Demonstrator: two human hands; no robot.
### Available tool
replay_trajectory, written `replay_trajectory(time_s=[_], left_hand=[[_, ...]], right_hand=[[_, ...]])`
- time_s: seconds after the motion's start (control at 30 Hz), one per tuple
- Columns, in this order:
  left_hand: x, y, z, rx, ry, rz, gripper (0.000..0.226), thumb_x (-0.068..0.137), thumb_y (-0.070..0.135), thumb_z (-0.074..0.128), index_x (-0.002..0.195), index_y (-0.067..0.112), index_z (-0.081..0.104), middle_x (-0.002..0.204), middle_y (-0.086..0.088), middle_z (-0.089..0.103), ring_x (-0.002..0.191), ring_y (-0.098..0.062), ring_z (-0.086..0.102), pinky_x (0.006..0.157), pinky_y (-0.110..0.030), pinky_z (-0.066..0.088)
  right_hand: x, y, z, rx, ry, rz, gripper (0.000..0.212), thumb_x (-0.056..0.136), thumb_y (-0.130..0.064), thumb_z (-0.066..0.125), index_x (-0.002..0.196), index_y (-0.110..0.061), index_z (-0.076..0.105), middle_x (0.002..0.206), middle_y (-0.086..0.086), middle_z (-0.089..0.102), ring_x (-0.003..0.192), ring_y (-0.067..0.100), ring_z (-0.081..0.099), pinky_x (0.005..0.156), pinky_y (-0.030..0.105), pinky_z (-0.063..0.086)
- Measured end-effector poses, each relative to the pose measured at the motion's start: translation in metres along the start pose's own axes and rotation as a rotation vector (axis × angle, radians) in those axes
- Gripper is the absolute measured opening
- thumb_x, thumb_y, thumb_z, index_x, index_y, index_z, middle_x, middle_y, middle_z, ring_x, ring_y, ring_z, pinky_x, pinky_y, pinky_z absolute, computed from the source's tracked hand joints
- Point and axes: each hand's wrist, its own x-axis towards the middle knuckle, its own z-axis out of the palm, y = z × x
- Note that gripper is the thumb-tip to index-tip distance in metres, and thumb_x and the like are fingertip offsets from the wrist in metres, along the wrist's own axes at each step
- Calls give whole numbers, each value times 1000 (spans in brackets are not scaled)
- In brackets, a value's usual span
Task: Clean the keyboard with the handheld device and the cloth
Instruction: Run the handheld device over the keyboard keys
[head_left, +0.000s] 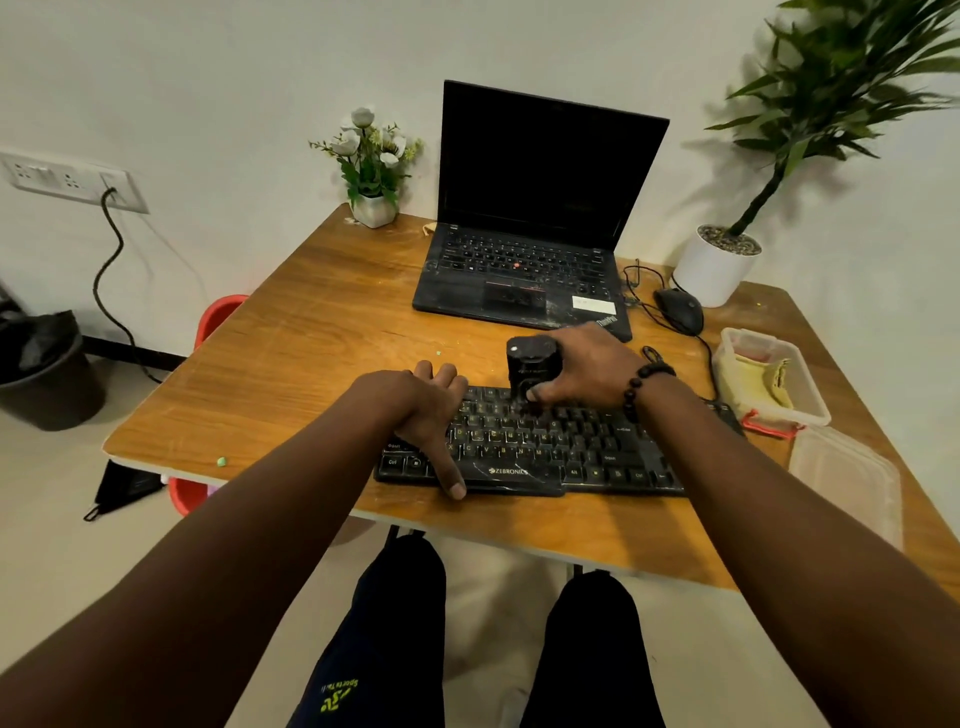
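A black dusty keyboard (545, 447) lies near the front edge of the wooden table (291, 364). My right hand (582, 366) grips a black cylindrical handheld device (530, 366), held upright with its lower end on the keyboard's upper rows. My left hand (431, 410) rests flat over the keyboard's left end, its thumb along the front edge, holding the keyboard in place. A yellowish cloth (763, 382) lies folded in a clear plastic box (810, 410) at the right of the table.
An open black laptop (530, 260) stands behind the keyboard, with a wired mouse (680, 309) to its right. A small flower pot (371, 208) and a large potted plant (717, 270) stand at the back. A clear lid (847, 473) lies front right. A bin (47, 369) stands on the floor at left.
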Motion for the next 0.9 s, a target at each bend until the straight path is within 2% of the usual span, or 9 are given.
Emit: replay_trajectory(time_s=[0.13, 0.27, 0.37, 0.43, 0.53, 0.67, 0.73, 0.8, 0.9], left_hand=[[-2, 0, 1, 11, 5, -1, 150, 44, 84, 78, 157, 19, 5, 159, 0, 9, 145, -33, 14, 112, -59, 35], [-2, 0, 0, 15, -3, -4, 149, 44, 85, 78, 157, 20, 5, 157, -1, 12, 143, -31, 15, 111, -59, 36], [-2, 1, 0, 6, -10, -8, 149, 45, 84, 78, 158, 21, 3, 160, 0, 7, 146, -32, 11, 113, -60, 33], [-2, 0, 0, 1, -16, -10, 150, 44, 84, 78, 158, 21, 2, 160, 0, 6, 146, -32, 10, 113, -60, 33], [-1, 0, 0, 3, -17, -11, 150, 44, 85, 78, 157, 22, 2, 159, 0, 7, 145, -32, 11, 112, -60, 34], [-1, 1, 0, 3, -23, -17, 151, 45, 84, 78, 158, 22, -2, 161, 1, 2, 147, -32, 7, 113, -61, 33], [-1, 1, -1, 9, -26, -17, 152, 45, 84, 78, 158, 22, -2, 161, 1, 3, 147, -32, 8, 113, -60, 33], [0, 1, -1, 14, -29, -18, 152, 45, 84, 78, 158, 22, -1, 160, 0, 3, 147, -32, 7, 112, -60, 34], [-1, 1, 0, 6, -31, -25, 153, 45, 84, 78, 158, 22, -3, 162, 1, 0, 148, -33, 5, 113, -61, 33]], right_hand=[[-9, -1, 7, 5, -103, -32, 36, 76, -34, 77, 101, -14, 63, 93, -1, 66, 84, 13, 60, 69, 25, 49], [-13, 1, 7, 136, 53, 16, 39, 76, -33, 78, 107, -14, 63, 98, -4, 67, 89, 13, 61, 72, 22, 48], [-16, -2, 8, 96, -125, -6, 35, 74, -35, 79, 100, -16, 63, 91, -6, 66, 82, 12, 61, 61, 18, 44], [-19, -4, 3, 135, -167, -7, 37, 74, -36, 79, 101, -18, 62, 92, -8, 66, 84, 10, 61, 68, 21, 48], [-21, -4, 8, 176, 51, 31, 41, 75, -31, 79, 110, -17, 61, 102, -6, 65, 93, 13, 61, 77, 25, 51], [-26, -7, 17, 205, -99, 26, 38, 74, -32, 79, 104, -20, 59, 95, -7, 65, 85, 10, 62, 66, 19, 50], [-27, -7, 16, 234, -20, 45, 41, 75, -32, 79, 108, -19, 59, 94, -10, 62, 85, 7, 59, 64, 15, 45], [-27, -5, 16, 227, 32, 68, 44, 75, -30, 78, 112, -15, 59, 97, -7, 62, 85, 11, 61, 65, 18, 50], [-28, -6, 14, 159, -116, 23, 42, 75, -34, 78, 107, -13, 62, 98, -2, 67, 85, 14, 63, 70, 27, 55]])
